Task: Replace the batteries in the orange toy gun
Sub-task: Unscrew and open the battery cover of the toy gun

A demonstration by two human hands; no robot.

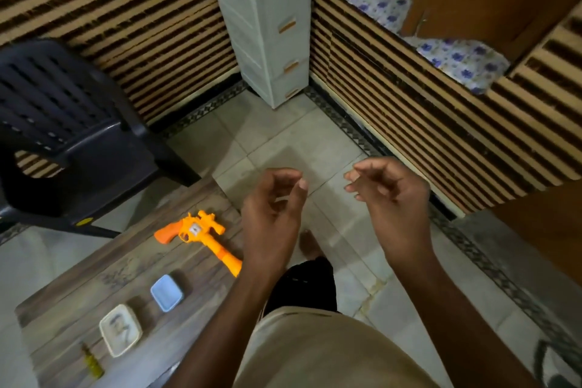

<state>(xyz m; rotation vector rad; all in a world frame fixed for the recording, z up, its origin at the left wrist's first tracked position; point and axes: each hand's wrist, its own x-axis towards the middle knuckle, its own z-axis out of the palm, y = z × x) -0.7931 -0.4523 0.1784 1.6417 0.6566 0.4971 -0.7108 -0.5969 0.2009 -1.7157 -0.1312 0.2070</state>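
Nothing of the task looks begun. Both hands hang in the air over the tiled floor, the left hand (272, 214) and the right hand (389, 195) each with fingers loosely curled and holding nothing. The orange toy gun (201, 238) lies untouched on the worktop (78, 280), just left of the left hand and a little below it, its barrel running toward that wrist. Whether its battery cover is on or off cannot be told from here. All is left: open it, swap the cells, close it.

The gun is smooth moulded plastic, revolver-shaped, with a pale patch at its middle. The worktop has a dull wood-grain face. Farther down-left of the hands sit a shallow blue tray (167, 292), then a cream tray (120, 329), both rounded rectangles, and a small yellowish tool (91, 362), too blurred to name.
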